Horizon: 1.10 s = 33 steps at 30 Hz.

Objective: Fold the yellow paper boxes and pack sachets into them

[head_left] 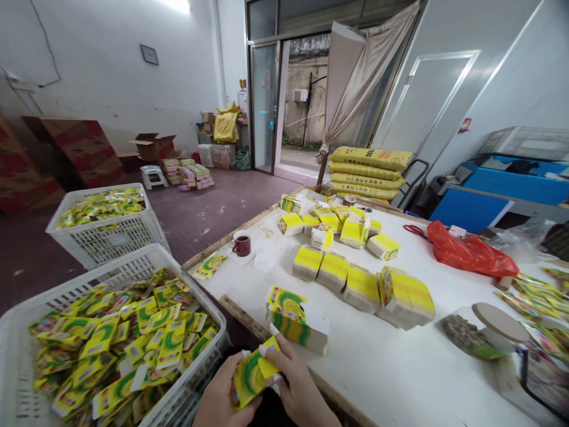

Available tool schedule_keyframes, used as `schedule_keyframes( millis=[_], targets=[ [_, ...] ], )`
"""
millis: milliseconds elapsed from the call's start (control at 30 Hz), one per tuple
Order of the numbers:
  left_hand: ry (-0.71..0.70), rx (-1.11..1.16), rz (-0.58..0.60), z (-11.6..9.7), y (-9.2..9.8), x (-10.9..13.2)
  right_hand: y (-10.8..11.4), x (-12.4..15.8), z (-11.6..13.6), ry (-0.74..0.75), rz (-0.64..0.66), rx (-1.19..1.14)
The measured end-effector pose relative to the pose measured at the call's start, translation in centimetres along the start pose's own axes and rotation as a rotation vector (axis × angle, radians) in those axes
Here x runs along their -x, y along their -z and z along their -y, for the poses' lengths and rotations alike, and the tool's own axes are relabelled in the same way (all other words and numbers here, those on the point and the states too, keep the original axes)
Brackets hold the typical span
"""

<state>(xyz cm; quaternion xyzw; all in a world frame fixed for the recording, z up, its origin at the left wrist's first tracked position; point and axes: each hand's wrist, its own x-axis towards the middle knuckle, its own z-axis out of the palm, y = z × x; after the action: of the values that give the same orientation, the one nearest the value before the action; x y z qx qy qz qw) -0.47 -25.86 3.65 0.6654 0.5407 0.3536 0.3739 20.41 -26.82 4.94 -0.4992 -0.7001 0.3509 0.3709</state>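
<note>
Both my hands meet at the bottom centre, just off the table's near edge. My left hand (220, 394) curls under a small yellow-and-green printed carton (249, 375) and grips it. My right hand (296, 388) pinches the carton's upper flap, fingertips taped white. Just beyond them, on the white table (391, 367), sits a short stack of flat cartons (297, 323) of the same print. To my left a white plastic crate (120, 350) holds several folded cartons.
Bundles of flat yellow cartons (362, 284) lie across the table's middle and far end. A red mug (242, 243) stands near the left edge, a red plastic bag (471, 252) at right. A second filled crate (104, 222) stands on the floor; yellow sacks (368, 172) are stacked behind.
</note>
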Motion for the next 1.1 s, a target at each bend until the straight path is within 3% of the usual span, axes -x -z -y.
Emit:
schedule_keyframes(
  millis=[233, 367, 500, 567, 667, 733, 833, 967, 1100],
  targets=[
    [0.035, 0.0, 0.172, -3.6, 2.3, -1.4, 4.7, -1.5, 2.8, 0.061, 0.191, -0.1],
    [-0.041, 0.034, 0.128, -4.3, 2.4, -2.0, 2.0, -0.4, 1.3, -0.015, 0.028, -0.088],
    [-0.053, 0.047, 0.092, -2.5, 1.6, -2.1, -1.0, 0.1, -0.8, -0.047, -0.131, -0.064],
    [-0.035, 0.011, -0.115, -1.0, 1.9, -2.2, -0.1, -0.9, -1.2, -0.04, -0.181, -0.033],
    [0.048, -0.256, -0.613, 1.6, 3.6, -2.3, 3.1, -3.3, -1.5, -0.09, -0.389, 0.193],
    [0.096, -0.423, -0.752, 3.1, 4.9, -2.2, 5.0, -4.7, -2.2, -0.165, -0.458, 0.366],
    [0.079, -0.41, -0.656, 4.8, 5.2, -1.7, 5.9, -5.7, -4.0, -0.225, -0.454, 0.462],
    [0.071, -0.171, -0.489, 5.1, 2.5, -1.1, 5.6, -5.4, -5.8, -0.235, -0.473, 0.393],
    [0.118, 0.08, -0.419, 4.0, -0.1, -1.5, 5.5, -4.7, -5.1, -0.192, -0.433, 0.404]
  ],
)
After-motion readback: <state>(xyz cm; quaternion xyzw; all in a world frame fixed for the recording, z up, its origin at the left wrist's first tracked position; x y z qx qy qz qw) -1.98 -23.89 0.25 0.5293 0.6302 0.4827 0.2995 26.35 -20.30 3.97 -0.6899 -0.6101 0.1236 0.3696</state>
